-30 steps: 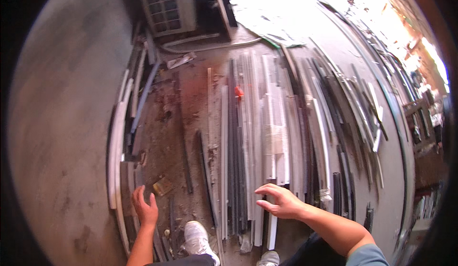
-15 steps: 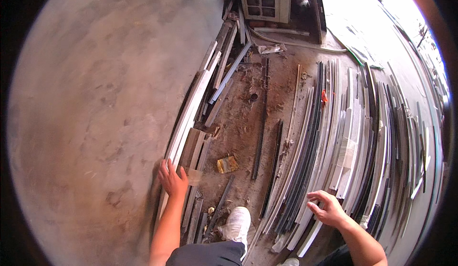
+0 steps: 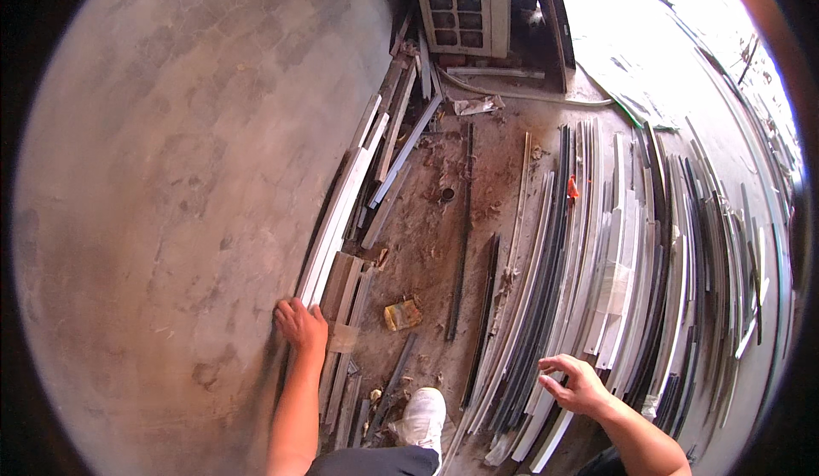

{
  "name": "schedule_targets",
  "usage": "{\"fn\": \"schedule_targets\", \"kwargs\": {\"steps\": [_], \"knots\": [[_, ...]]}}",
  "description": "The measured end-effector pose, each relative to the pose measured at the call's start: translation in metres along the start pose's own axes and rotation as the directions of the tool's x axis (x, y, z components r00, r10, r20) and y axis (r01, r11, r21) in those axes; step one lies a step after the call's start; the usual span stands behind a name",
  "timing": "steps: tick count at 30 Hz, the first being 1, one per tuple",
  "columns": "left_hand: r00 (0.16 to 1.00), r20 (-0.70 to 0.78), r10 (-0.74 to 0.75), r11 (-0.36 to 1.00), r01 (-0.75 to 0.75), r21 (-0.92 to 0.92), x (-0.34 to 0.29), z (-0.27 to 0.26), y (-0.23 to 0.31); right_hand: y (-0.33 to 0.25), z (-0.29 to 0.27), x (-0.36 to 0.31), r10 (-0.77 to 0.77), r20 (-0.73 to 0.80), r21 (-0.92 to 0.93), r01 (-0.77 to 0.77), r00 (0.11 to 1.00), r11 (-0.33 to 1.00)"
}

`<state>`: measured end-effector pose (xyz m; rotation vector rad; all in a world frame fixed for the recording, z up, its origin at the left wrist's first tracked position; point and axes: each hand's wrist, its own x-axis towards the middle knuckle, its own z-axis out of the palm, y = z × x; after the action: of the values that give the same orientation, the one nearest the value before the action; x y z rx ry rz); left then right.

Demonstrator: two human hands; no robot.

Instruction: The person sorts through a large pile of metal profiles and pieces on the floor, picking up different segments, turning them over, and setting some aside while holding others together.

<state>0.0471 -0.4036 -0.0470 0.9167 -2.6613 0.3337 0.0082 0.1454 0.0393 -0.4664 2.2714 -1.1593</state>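
Note:
At the foot of the wall, my left hand (image 3: 301, 324) has its fingers curled over the near part of a long white bar (image 3: 351, 189). The bar lies lengthwise on top of a stack of brown and grey strips (image 3: 341, 278). Tan tape (image 3: 343, 338) wraps some of those strips beside my wrist. On the other side, my right hand (image 3: 576, 384) hovers over a wide spread of long metal profiles (image 3: 546, 305). Its fingers are bent, the thumb stands apart, and nothing is in it.
A bare wall (image 3: 171, 186) rises on the left. Between the two piles, a yellow packet (image 3: 403, 314) and a dark strip (image 3: 461, 246) lie on the dirty floor. My white shoe (image 3: 421, 418) is planted there. A paned frame (image 3: 461, 7) and a hose (image 3: 554, 99) are at the far end.
The left hand's fingers have gone from spread on the white bar to curled over it. The right hand has shifted slightly left and down. The view has tilted a little.

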Motion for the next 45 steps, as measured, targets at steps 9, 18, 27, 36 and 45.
{"fn": "schedule_targets", "kwargs": {"steps": [9, 18, 27, 36, 45], "knots": [[0.997, 0.080, -0.005, 0.997, 0.011, -0.079, 0.009, 0.006, 0.005, 0.000, -0.003, 0.000, 0.016, 0.028, -0.016, -0.015, 0.999, 1.000], [0.955, 0.290, 0.059, 0.940, 0.045, -0.339, 0.012, -0.019, 0.027, -0.008, -0.004, -0.003, -0.005, 0.051, -0.041, 0.007, 0.999, 0.999], [0.477, 0.569, 0.669, -0.290, 0.874, -0.391, -0.046, -0.111, 0.111, -0.011, 0.001, -0.002, -0.066, 0.072, -0.051, 0.070, 0.995, 0.996], [0.176, 0.341, 0.923, -0.205, 0.977, 0.052, -0.085, -0.154, 0.175, -0.019, 0.014, -0.007, -0.103, 0.120, -0.014, 0.106, 0.987, 0.994], [0.119, 0.347, 0.930, -0.150, 0.987, 0.065, -0.096, -0.178, 0.200, -0.036, 0.011, -0.015, -0.093, 0.090, 0.038, 0.090, 0.992, 0.995]]}}
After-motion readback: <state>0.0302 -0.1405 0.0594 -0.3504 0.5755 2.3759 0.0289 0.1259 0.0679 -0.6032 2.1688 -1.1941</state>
